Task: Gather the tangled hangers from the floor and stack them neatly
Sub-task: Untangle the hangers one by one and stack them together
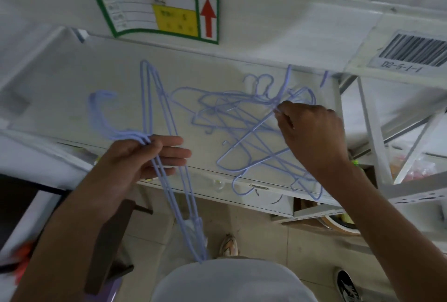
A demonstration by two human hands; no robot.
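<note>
Your left hand [147, 156] pinches a neat bunch of hangers [169, 180] by their necks. Your right hand [312, 132] pinches one wire in the tangled pile [242, 127] on the white shelf [60, 88]. Lift slowly so hooks slip free. The shelf above sits close, so pull toward yourself.

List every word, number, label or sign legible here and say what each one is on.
"D2-5-1-1", roughly, the digits being soft: white barcode label on the white shelf beam, under the bars.
Red up arrow, no words: right panel of the green-bordered sign on the same beam.
Green-bordered sign's header, table rows and yellow box: printed characters, too blurred to read.
Light blue hangers: no text visible.
</note>
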